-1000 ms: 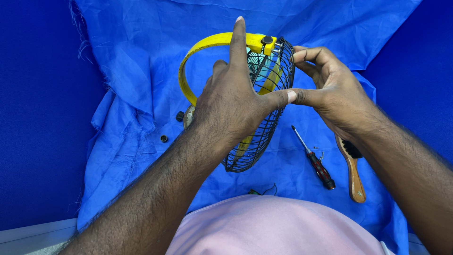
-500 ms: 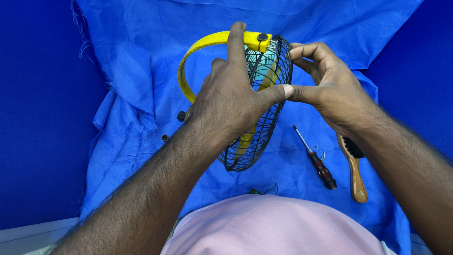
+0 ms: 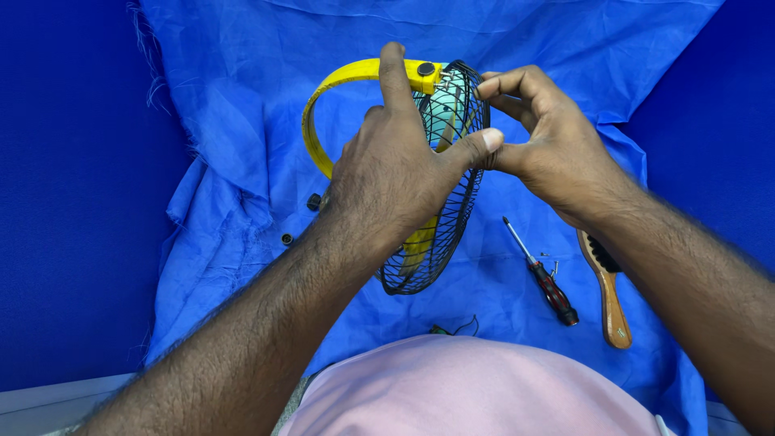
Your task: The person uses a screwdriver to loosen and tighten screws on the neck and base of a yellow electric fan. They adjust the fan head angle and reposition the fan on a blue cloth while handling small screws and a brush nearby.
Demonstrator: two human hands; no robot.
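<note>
Small fan held upright on edge above centre of blue cloth, black wire cage facing right, pale green blades visible inside near top. Yellow hoop stand arching off to left and far side, joined at top by black knob. Judged light, with wire grille springy and easily bent; rim and yellow frame the stiff places to grip, never the thin wires or the blades.

Left hand wrapped over cage from left, index finger laid up along yellow frame, thumb stretched right across wires. Right hand closed at cage's right rim, fingertips pinching at top edge; whether anything small is pinched, cannot tell.

Outward: 2 small black parts on cloth left of fan. Red-handled screwdriver lying near right, wooden-handled brush just beyond it. Pink garment at near edge.
</note>
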